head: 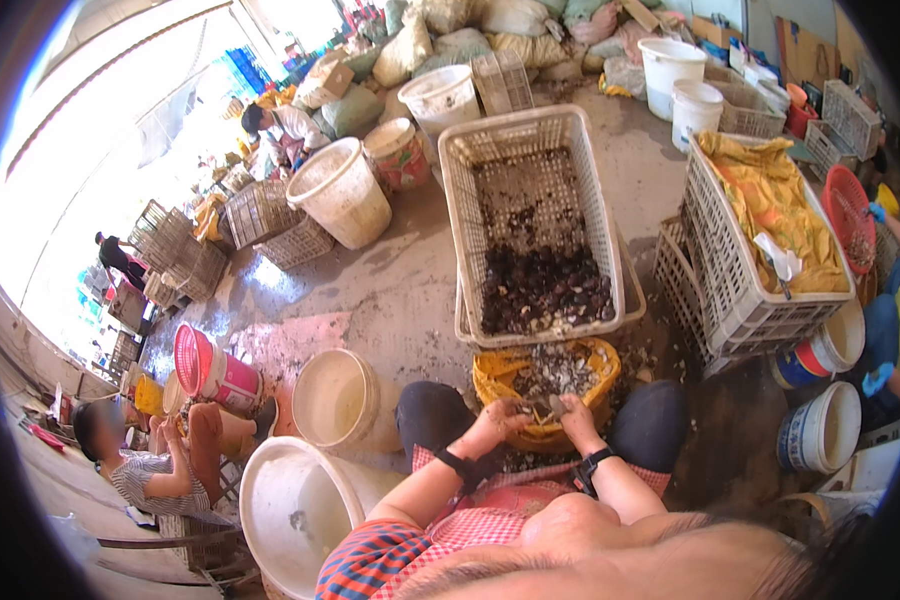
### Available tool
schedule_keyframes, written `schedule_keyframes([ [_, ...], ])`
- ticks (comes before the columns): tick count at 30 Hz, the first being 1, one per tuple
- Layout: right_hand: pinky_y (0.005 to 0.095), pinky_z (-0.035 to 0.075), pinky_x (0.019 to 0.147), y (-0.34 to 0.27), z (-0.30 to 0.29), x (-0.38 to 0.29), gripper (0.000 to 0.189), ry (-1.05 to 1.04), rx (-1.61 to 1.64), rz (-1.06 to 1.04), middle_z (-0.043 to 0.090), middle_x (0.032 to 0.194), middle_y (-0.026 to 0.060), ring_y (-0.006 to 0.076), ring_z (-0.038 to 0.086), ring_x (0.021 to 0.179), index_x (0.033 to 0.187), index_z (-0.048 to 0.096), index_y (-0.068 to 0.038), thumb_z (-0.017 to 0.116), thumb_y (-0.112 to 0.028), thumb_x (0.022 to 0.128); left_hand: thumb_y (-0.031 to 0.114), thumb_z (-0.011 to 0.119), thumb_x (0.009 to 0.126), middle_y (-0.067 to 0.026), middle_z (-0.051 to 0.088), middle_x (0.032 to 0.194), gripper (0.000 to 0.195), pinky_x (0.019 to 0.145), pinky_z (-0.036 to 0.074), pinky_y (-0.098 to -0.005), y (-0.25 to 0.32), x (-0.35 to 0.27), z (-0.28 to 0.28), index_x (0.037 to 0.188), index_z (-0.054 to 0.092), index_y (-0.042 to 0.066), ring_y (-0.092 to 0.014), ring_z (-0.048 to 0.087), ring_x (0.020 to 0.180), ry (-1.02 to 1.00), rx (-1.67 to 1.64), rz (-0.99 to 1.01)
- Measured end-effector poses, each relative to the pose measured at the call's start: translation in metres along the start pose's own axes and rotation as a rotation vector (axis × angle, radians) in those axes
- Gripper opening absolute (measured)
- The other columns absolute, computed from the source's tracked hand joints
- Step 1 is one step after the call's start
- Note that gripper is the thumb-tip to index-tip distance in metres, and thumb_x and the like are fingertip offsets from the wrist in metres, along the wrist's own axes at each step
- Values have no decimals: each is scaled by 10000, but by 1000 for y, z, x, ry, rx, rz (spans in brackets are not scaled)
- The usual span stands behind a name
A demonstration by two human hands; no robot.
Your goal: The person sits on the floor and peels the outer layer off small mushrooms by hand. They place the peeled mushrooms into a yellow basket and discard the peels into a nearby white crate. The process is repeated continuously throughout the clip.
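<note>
Both my hands are close together over a yellow sack-lined tub (pixel 487 379) between my knees. Inside it lies a heap of pale and grey shell pieces (pixel 559 367). My left hand (pixel 501 421) has its fingertips pinched around something small, too blurred to name. A greyish-brown rounded piece, apparently a shell (pixel 557 406), sits in the fingers of my right hand (pixel 580 424). Just beyond the tub stands a white plastic crate (pixel 450 225), with dark brown shellfish (pixel 544 281) piled at its near end.
To my left are a large white tub (pixel 300 517) and a pale bucket (pixel 337 397) with liquid. Stacked crates (pixel 742 277) with a yellow sack (pixel 765 202) stand at right. A seated person (pixel 157 465) works at left. Another person's gloved hand (pixel 879 379) shows at far right.
</note>
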State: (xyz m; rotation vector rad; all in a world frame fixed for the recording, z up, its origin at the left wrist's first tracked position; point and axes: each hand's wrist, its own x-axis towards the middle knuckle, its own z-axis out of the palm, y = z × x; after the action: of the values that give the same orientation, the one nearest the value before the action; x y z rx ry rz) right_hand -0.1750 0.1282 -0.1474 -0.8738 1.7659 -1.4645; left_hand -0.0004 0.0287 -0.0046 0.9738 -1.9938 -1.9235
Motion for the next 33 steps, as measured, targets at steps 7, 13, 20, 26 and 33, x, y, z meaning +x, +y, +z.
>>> schedule_keyframes([
  [7, 304, 499, 774, -55, 1, -11, 232, -76, -152, 89, 649, 976, 59, 154, 612, 864, 1071, 582, -54, 712, -136, 897, -12, 673, 868, -35, 651, 958, 402, 718, 490, -240, -24, -3, 1, 1251, 554, -39, -84, 581, 814, 2, -165, -113],
  [13, 280, 475, 742, -78, 12, -27, 320, -235, 101, -172, 616, 994, 14, 129, 563, 823, 1132, 575, -82, 746, -120, 865, -2, 682, 863, -34, 656, 950, 431, 698, 478, -224, -8, -2, 2, 1259, 528, -71, -85, 584, 785, 66, 27, -121],
  [20, 281, 478, 745, -55, 3, -10, 283, -146, 68, -44, 623, 894, 49, 167, 595, 814, 1128, 562, -35, 706, -141, 908, 24, 716, 846, -17, 630, 829, 386, 635, 470, -232, 13, -3, 0, 1191, 568, -68, -76, 574, 721, 61, 25, -143],
  [26, 274, 476, 787, -10, -14, -2, 315, -31, -20, 237, 631, 1003, 69, 135, 573, 891, 1114, 587, -63, 738, -235, 897, 14, 707, 851, -61, 654, 871, 387, 654, 483, -244, 9, 0, -1, 1183, 535, -88, -110, 608, 738, 55, -31, -118],
  [33, 307, 497, 749, -51, -1, -8, 303, -55, -69, 187, 671, 966, 65, 179, 614, 805, 1091, 600, -88, 733, -284, 903, 9, 699, 842, -58, 659, 918, 356, 668, 484, -245, 9, -5, 3, 1165, 567, -60, -108, 600, 736, 42, -50, -177],
])
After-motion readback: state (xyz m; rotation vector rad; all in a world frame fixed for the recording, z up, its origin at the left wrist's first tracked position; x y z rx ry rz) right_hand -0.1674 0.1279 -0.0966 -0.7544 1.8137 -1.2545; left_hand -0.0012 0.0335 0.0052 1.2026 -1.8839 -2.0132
